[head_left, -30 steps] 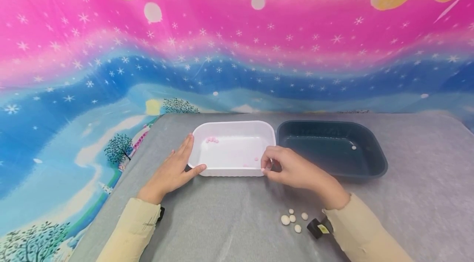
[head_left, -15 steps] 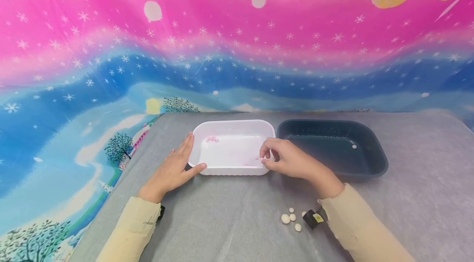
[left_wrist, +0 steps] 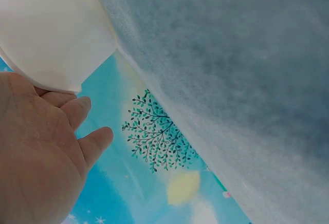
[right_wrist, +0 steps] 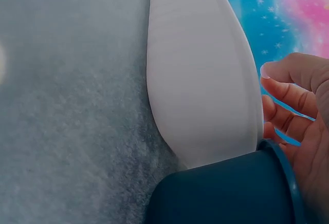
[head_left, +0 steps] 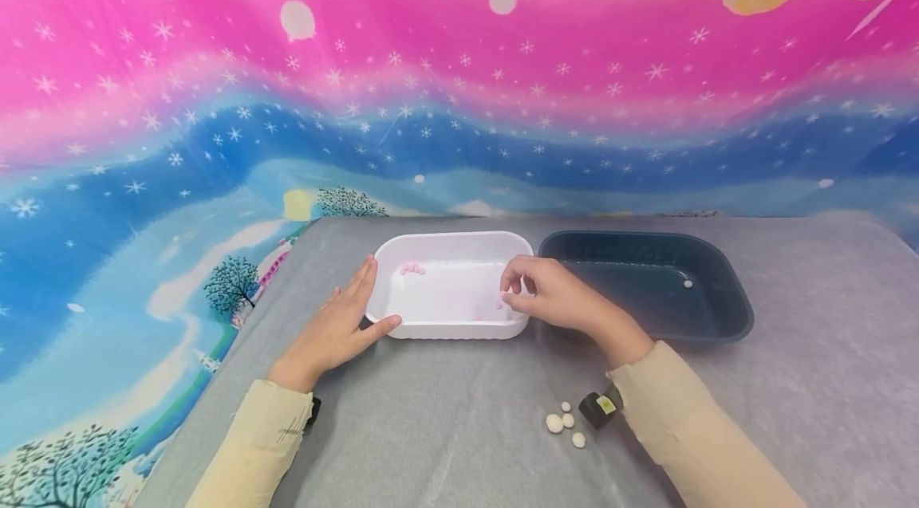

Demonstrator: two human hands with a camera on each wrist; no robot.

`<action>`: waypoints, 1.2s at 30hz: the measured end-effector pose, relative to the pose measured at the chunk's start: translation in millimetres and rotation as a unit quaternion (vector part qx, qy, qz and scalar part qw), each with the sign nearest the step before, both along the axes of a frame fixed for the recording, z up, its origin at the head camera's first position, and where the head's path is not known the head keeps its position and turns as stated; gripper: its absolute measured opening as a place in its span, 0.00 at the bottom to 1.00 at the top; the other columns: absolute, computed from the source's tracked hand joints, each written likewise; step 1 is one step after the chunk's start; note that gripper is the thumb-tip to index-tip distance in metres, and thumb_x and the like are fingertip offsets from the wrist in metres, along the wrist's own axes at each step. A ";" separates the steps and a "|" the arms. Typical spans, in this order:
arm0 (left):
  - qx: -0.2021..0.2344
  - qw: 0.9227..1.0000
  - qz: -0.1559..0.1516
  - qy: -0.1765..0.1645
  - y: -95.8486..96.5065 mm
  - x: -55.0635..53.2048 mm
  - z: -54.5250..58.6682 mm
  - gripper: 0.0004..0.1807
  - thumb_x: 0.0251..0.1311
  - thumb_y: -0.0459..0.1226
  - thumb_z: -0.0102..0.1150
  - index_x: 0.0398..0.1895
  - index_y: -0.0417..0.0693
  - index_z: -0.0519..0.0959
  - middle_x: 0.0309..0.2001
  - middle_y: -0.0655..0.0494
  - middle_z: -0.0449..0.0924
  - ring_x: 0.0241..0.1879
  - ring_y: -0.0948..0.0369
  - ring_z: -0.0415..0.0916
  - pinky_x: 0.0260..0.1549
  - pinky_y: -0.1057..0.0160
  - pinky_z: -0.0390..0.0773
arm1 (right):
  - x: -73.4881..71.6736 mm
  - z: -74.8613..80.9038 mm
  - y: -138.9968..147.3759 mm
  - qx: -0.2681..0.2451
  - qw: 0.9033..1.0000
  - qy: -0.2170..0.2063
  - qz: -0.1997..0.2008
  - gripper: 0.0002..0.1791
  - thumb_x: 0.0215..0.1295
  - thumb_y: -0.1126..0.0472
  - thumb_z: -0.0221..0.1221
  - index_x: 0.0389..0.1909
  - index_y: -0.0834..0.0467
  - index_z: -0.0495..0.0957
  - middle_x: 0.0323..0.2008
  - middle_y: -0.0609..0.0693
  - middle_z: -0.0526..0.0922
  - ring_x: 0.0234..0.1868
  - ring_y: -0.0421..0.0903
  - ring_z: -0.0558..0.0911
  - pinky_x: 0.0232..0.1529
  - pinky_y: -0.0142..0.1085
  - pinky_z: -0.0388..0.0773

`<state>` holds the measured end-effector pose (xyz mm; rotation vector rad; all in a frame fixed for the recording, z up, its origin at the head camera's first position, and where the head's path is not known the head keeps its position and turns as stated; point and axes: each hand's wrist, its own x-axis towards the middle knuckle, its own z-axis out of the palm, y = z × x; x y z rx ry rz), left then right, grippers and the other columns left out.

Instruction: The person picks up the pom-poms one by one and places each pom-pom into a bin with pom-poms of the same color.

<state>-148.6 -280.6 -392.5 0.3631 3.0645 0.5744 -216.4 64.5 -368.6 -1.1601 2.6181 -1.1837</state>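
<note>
My left hand [head_left: 333, 324] rests against the left end of a white tray [head_left: 445, 330], fingers along the rim and thumb at its front edge. In the left wrist view, the fingertips touch the tray's wall. My right hand [head_left: 556, 297] is over the tray's right end, thumb and index finger pinching what looks like a small pink ball [right_wrist: 264, 71]. Another pink ball [head_left: 498, 305] shows just below those fingertips, inside the tray. Several pink balls [head_left: 412, 269] lie together at the tray's far left.
A dark blue-green tray [head_left: 739, 324] stands right of the white one, holding one small white ball [head_left: 688, 284]. Several off-white balls [head_left: 554, 423] lie on the grey cloth [head_left: 445, 428] near the right wrist's black camera [head_left: 597, 409]. A printed backdrop [head_left: 459, 93] hangs behind.
My right hand has moved up and slightly left, from the white tray's front right corner to over its inside. The right wrist camera now covers one off-white ball. My left hand stays put.
</note>
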 end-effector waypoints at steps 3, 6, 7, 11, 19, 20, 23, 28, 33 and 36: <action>0.000 1.000 0.000 0.000 0.0 0.0 0.4 0.54 0.66 0.66 0.48 0.80 0.46 0.36 0.81 0.51 0.33 0.80 0.51 0.39 0.74 0.35 0.47 | -3.4 -1.4 -1.6 -0.001 1.000 -0.003 -0.004 0.04 0.61 0.65 0.64 0.31 0.54 0.79 0.26 0.45 0.75 0.28 0.42 0.70 0.31 0.33 0.68; 0.000 1.000 -0.001 0.001 0.0 0.0 0.5 0.54 0.66 0.66 0.48 0.80 0.45 0.37 0.81 0.50 0.34 0.80 0.51 0.39 0.74 0.36 0.48 | -6.1 -2.8 -3.5 0.000 1.000 -0.006 -0.007 0.04 0.62 0.65 0.64 0.31 0.54 0.79 0.26 0.45 0.75 0.28 0.42 0.69 0.31 0.33 0.68; 0.000 1.000 -0.001 0.002 -0.1 -0.4 0.6 0.54 0.66 0.66 0.48 0.80 0.45 0.37 0.81 0.49 0.34 0.80 0.51 0.39 0.74 0.35 0.48 | -6.8 -2.9 -4.1 0.001 1.000 -0.007 -0.009 0.04 0.62 0.65 0.64 0.31 0.54 0.79 0.26 0.45 0.75 0.28 0.42 0.69 0.31 0.33 0.68; 0.000 1.000 -0.003 0.004 -0.2 -0.7 1.0 0.54 0.66 0.65 0.48 0.80 0.44 0.37 0.81 0.48 0.35 0.80 0.50 0.40 0.73 0.35 0.48 | -9.7 -2.3 -6.2 0.003 1.000 -0.006 -0.019 0.03 0.62 0.65 0.64 0.31 0.55 0.79 0.26 0.45 0.75 0.27 0.42 0.69 0.30 0.33 0.68; -0.001 1.000 -0.002 0.003 -0.1 0.3 0.6 0.55 0.65 0.66 0.48 0.80 0.45 0.37 0.81 0.51 0.34 0.80 0.50 0.40 0.74 0.36 0.48 | -19.4 -0.2 -10.4 0.018 0.999 0.001 -0.041 0.02 0.63 0.63 0.64 0.33 0.57 0.79 0.26 0.46 0.74 0.27 0.42 0.70 0.30 0.34 0.67; -0.001 1.000 -0.002 0.003 -0.1 0.3 0.4 0.55 0.65 0.66 0.48 0.80 0.45 0.37 0.81 0.51 0.33 0.80 0.50 0.40 0.74 0.36 0.48 | -20.4 -0.3 -10.7 0.019 0.999 0.002 -0.042 0.02 0.63 0.63 0.64 0.33 0.57 0.80 0.26 0.46 0.74 0.27 0.42 0.70 0.30 0.34 0.67; -0.001 1.000 -0.001 0.000 0.1 0.7 -0.2 0.55 0.65 0.66 0.47 0.80 0.46 0.36 0.81 0.51 0.33 0.80 0.51 0.40 0.74 0.36 0.47 | -22.6 -1.3 -11.1 0.018 0.999 0.003 -0.042 0.02 0.63 0.63 0.63 0.33 0.58 0.80 0.25 0.46 0.74 0.27 0.42 0.70 0.30 0.34 0.67; 0.002 1.000 0.000 0.002 0.4 0.9 -0.2 0.54 0.65 0.66 0.48 0.80 0.46 0.37 0.82 0.51 0.33 0.80 0.50 0.40 0.74 0.35 0.48 | -24.4 -2.5 -11.4 0.017 0.999 0.003 -0.044 0.02 0.63 0.64 0.63 0.33 0.58 0.80 0.25 0.47 0.74 0.27 0.42 0.70 0.31 0.35 0.67; 0.004 1.000 0.000 0.002 0.6 1.1 0.6 0.55 0.65 0.65 0.49 0.80 0.46 0.37 0.82 0.51 0.34 0.80 0.50 0.41 0.74 0.35 0.48 | -25.6 -1.8 -13.1 0.025 0.998 -0.007 -0.061 0.02 0.64 0.64 0.62 0.35 0.59 0.81 0.25 0.48 0.75 0.28 0.43 0.71 0.32 0.35 0.68; 0.004 1.000 0.001 0.002 0.7 1.1 0.6 0.55 0.65 0.66 0.49 0.80 0.46 0.37 0.82 0.51 0.34 0.80 0.50 0.41 0.74 0.36 0.48 | -26.7 -3.1 -13.8 0.029 0.997 -0.009 -0.070 0.04 0.65 0.64 0.62 0.37 0.60 0.82 0.25 0.49 0.76 0.29 0.43 0.71 0.32 0.35 0.68</action>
